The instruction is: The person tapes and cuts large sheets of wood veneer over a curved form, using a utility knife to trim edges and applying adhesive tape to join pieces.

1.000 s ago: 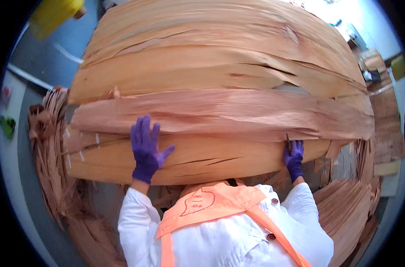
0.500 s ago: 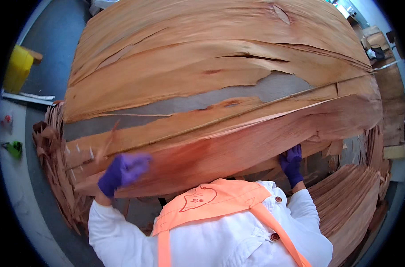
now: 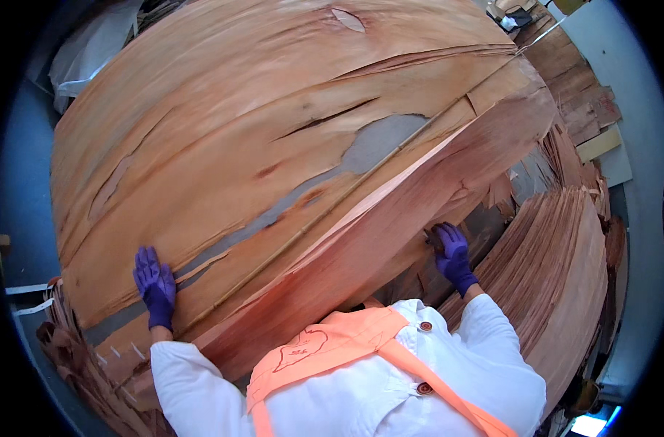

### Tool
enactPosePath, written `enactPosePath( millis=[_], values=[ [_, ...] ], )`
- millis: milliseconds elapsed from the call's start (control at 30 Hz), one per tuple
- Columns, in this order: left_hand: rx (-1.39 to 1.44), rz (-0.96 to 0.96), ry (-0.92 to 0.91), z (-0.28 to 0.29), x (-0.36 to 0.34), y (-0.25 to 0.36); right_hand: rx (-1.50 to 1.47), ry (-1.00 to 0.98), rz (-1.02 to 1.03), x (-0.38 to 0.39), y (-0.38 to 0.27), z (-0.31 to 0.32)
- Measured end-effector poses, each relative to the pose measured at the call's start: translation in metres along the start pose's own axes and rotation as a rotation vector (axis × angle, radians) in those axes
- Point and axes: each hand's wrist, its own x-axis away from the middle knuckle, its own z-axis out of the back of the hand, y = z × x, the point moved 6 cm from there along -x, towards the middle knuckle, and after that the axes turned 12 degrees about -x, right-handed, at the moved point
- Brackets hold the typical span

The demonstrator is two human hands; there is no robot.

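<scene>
My left hand (image 3: 154, 286) in a purple glove lies flat, fingers stretched out, on the wide orange-tan wood veneer (image 3: 167, 186), left of a long split showing grey underneath. My right hand (image 3: 453, 256), also gloved, is curled round a small dark tool (image 3: 431, 239), too small to name surely, at the near edge of the veneer. A thin pale-brown pole (image 3: 304, 229) lies diagonally across the sheet. Between it and my body, a long pinkish veneer strip (image 3: 419, 211) runs diagonally, partly folded over.
Stacked veneer sheets (image 3: 540, 284) stand at the lower right, torn scraps (image 3: 73, 364) at the lower left. Brown boards (image 3: 561, 73) and a pale plank (image 3: 598, 143) are at the back right. White sheeting (image 3: 91, 51) hangs at the upper left.
The pink strip has come down toward my body, uncovering the pole and grey split. My left hand has moved left onto the veneer beyond the pole. The whole view has turned.
</scene>
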Motion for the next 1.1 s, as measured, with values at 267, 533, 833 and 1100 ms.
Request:
enactPosePath(
  millis=[267, 533, 833, 1100],
  values=[
    [0.07, -0.05, 0.008, 0.016, 0.027, -0.013, -0.158, 0.354, -0.201, -0.003, 0.021, 0.048],
    [-0.096, 0.041, -0.059, -0.009, 0.013, -0.011, -0.264, 0.544, -0.128, -0.054, 0.033, 0.084],
    [-0.097, 0.159, -0.141, -0.041, 0.028, -0.044, -0.324, 0.431, 0.01, -0.107, 0.018, 0.065],
    [0.003, 0.17, 0.126, 0.024, 0.012, -0.001, -0.753, 0.287, -0.089, -0.091, 0.16, 0.058]
  ],
)
